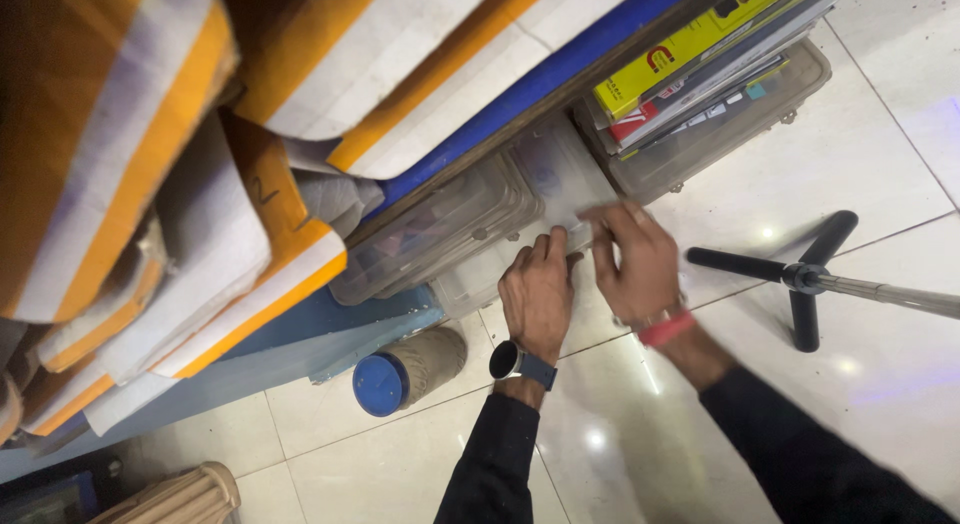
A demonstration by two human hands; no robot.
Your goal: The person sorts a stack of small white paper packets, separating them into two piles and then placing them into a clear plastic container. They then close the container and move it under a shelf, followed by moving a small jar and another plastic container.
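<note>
My left hand (538,292) rests fingers-down on the front edge of a clear plastic box (545,184) that lies on the floor under a blue-edged shelf. It wears a watch with a dark strap. Beside it, my right hand (634,264), with a red wristband, presses its fingers on the same box's lid near the right corner. Both arms are in black sleeves. Whether either hand actually grips the box is unclear.
A second clear box (440,229) lies to the left, a third (720,124) to the right under stacked books. A burlap roll with a blue cap (405,372) lies on the tiled floor. A black tripod base (805,277) stands right. Orange-and-white folded sheets (150,184) overhang above.
</note>
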